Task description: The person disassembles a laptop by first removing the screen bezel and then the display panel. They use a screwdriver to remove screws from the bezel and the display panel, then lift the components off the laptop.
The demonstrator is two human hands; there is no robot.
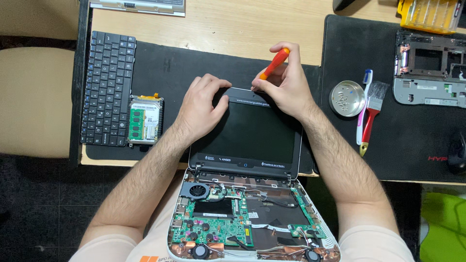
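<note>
Small laptop (247, 160), opened flat and stripped: the lid with the dark screen (250, 132) lies on a black mat (160, 68) at the desk edge; the base half, cover off, hangs over the edge toward the person's lap, showing the green circuit board (213, 228) and a fan (196, 190).

Right hand (286, 82): fingers closed around an orange-handled screwdriver (274, 63), tip down at the top edge of the lid bezel, near its middle. Left hand (201, 104): palm down, fingers curled over the top left corner of the lid, pressing on it, holding no tool. The two hands are close but not touching.

Left of the laptop, on the same mat: a drive with a green memory board lying on it (144, 120), and beyond that a detached black keyboard (108, 87).

Right of the laptop, on a second black mat (412, 140): a round metal dish with small screws (347, 98), then a toothbrush (364, 104) and a red-handled paintbrush (371, 114) side by side. Farther right: a grey plastic chassis part (429, 68); above it a yellow case (429, 14).
</note>
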